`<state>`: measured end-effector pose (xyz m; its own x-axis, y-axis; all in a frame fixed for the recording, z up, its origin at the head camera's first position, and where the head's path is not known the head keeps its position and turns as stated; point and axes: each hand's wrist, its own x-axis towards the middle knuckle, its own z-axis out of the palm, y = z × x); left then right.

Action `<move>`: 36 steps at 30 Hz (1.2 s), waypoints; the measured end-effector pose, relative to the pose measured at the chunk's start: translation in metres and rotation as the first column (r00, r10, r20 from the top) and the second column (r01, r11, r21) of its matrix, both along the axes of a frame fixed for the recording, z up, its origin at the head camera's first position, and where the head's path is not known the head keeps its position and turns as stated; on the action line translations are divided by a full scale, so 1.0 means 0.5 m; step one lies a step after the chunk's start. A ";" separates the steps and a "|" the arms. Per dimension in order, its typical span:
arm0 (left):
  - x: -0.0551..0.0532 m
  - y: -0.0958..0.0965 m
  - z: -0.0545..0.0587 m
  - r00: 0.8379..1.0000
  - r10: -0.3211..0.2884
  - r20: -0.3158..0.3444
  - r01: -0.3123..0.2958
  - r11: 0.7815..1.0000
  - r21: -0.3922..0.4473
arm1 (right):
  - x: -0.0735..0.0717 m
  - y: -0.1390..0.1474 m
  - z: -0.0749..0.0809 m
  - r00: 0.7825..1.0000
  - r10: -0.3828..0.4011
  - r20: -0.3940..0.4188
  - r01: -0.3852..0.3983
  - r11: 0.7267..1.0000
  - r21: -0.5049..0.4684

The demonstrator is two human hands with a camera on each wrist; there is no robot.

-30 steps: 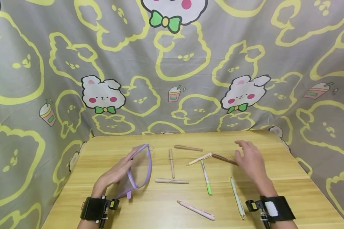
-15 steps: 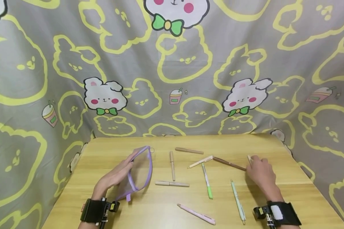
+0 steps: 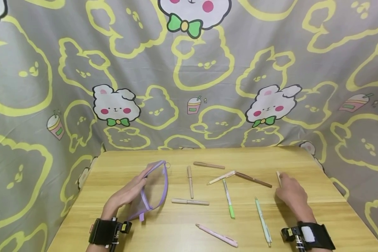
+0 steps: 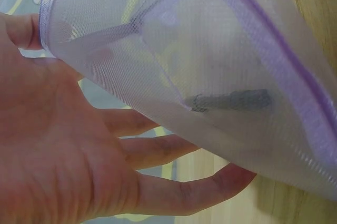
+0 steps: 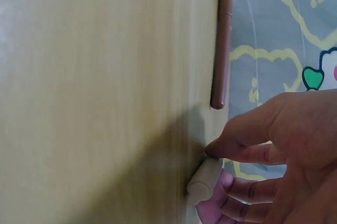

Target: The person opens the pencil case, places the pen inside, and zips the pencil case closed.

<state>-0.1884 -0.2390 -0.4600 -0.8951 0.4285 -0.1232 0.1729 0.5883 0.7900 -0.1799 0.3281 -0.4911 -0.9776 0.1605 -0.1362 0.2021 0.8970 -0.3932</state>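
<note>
My left hand point(image 3: 126, 190) holds a purple-trimmed, see-through mesh pouch point(image 3: 154, 182) tilted on its side at the table's left, its mouth facing right. In the left wrist view, the fingers point(image 4: 158, 150) lie behind the mesh point(image 4: 210, 60), and a dark shape shows through it. At the right, my right hand point(image 3: 291, 192) pinches a pale beige pen point(image 3: 278, 178) between thumb and fingers, close to the table. In the right wrist view, the rounded end of that pen point(image 5: 204, 182) shows under the thumb. A brown pen point(image 3: 253, 179) lies left of this hand.
Scattered on the wooden table point(image 3: 163, 231) are several other pens: tan ones point(image 3: 190, 202), a cream one point(image 3: 221, 177), a white and green one point(image 3: 229, 198), a mint one point(image 3: 263, 222) and a pink one point(image 3: 216, 235). A patterned grey curtain point(image 3: 163, 105) encloses the back and sides.
My right hand has moved right and nearer, away from the brown pen, and now holds the beige pen. The brown pen's right end has come into view. My left hand and the pouch stay put.
</note>
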 end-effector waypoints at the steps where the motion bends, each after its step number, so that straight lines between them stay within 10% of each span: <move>1: 0.000 0.000 0.001 1.000 -0.002 -0.002 0.002 1.000 0.001 | 0.002 0.004 0.002 1.000 -0.007 0.009 0.007 1.000 -0.012; 19: -0.004 0.009 0.003 0.999 -0.021 -0.042 0.022 0.999 0.036 | 0.023 -0.033 0.098 0.985 0.034 -0.172 -0.046 0.997 -0.064; 36: 0.004 -0.001 -0.003 0.997 -0.044 -0.059 0.044 0.999 0.005 | 0.018 -0.185 0.091 0.957 0.117 -0.266 -0.158 0.978 -0.139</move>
